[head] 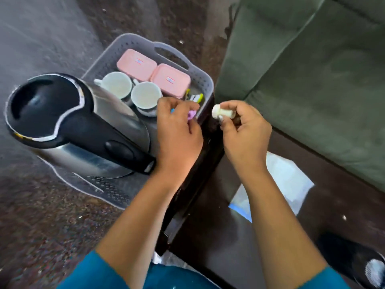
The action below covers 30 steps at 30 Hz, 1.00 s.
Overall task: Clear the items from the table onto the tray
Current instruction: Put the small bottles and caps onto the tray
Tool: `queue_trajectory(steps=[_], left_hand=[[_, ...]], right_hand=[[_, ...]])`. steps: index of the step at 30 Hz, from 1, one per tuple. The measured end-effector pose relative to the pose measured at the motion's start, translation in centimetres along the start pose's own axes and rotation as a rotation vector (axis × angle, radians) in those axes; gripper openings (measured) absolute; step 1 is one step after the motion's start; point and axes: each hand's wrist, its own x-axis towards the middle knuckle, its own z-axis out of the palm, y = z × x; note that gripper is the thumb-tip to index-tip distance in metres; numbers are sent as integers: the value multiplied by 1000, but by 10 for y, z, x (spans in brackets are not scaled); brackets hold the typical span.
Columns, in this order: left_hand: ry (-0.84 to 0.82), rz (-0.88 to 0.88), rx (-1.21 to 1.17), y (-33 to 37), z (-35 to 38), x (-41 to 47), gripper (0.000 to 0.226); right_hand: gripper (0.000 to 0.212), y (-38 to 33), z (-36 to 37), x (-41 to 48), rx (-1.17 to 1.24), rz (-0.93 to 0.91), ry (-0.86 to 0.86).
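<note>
Nearest the lens: my teal sleeves [129, 276] filled the bottom edge, both forearms reaching forward from them toward the tray.
Landmark: the grey perforated tray [205, 80] sat on the speckled floor [41, 215], hard against the dark table [208, 215] edge.
Right hand: my right hand [243, 130] was just beside the tray's near right corner, over the table edge, fingers closed on a small white capped item [221, 112], pinched by its body with the cap pointing at the tray.
Left hand: my left hand [179, 130] was over the tray's near end, fingers curled around small pink and blue pieces [191, 115]; what they were I could not tell.
Handling, white item: I judged it light, rigid and smooth, so liable to slip; a pinch around the body seemed better than one on the cap, which might come loose.
Handling, small pieces: I judged them very light and easily dropped through loose fingers.
Tray contents: two pink lidded boxes [136, 64] at the far end, two white cups [116, 84] mid-tray, coloured cutlery handles [194, 97] at the right wall, a steel kettle [83, 130] filling the near left.
Obstructions: the kettle and cups left little room; I judged the gap near the cutlery the only free spot. The cups looked fragile.
Elsewhere: a white sheet [287, 180] lay on the table, right of the tray; a green sofa [312, 69] stood beyond.
</note>
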Motion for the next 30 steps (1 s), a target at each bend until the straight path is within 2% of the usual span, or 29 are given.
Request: queue_trajectory(steps=[8, 11, 15, 17, 19, 23, 30], left_hand=[[169, -380, 5, -18, 17, 14, 26], [119, -457, 83, -28, 24, 9, 28], [47, -563, 87, -37, 29, 7, 25], [36, -592, 79, -40, 31, 9, 21], [32, -594, 77, -41, 31, 10, 20], [-14, -590, 96, -40, 32, 10, 21], [-60, -565, 118, -44, 35, 12, 24]], right_hand=[[22, -10, 40, 46, -226, -69, -170], [16, -10, 51, 53, -294, -81, -275], [22, -14, 67, 53, -514, -218, -495], [21, -16, 72, 51, -670, -318, -494], [23, -18, 73, 52, -775, -336, -463], [23, -20, 71, 58, -840, -323, -449], [7, -19, 84, 62, -918, -332, -441]])
